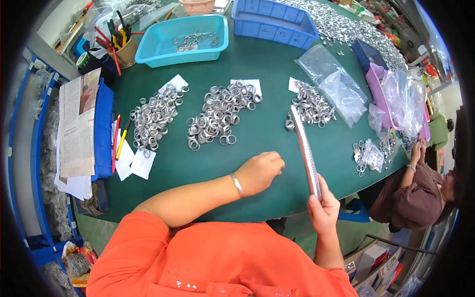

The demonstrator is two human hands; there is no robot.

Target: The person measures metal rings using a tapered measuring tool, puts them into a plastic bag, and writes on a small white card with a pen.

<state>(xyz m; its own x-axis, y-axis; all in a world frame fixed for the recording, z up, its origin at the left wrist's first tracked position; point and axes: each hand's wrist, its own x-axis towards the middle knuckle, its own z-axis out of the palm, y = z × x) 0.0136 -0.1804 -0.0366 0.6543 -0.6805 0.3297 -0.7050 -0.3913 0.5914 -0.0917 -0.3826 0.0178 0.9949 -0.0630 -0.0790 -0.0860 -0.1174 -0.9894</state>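
Note:
My right hand (323, 205) grips the lower end of a long, narrow silvery bar with brown edges (306, 151); fine marks run along its face. It stands tilted up over the table, its far tip in front of the right pile of metal rings (314, 104). My left hand (260, 173), with a silver bangle at the wrist, is closed over the table's near side. Its fingers curl inward, hiding whatever they may hold. Beyond it lie a middle pile of silvery rings (217, 119) and a left pile of rings (153, 119). White paper slips show beside the piles.
A turquoise basket (153, 57) and a blue crate (277, 35) stand at the back. Clear plastic bags (339, 91) lie right of the piles. A newspaper (79, 128) covers a blue bin at left. Another person (418, 198) sits at the right edge.

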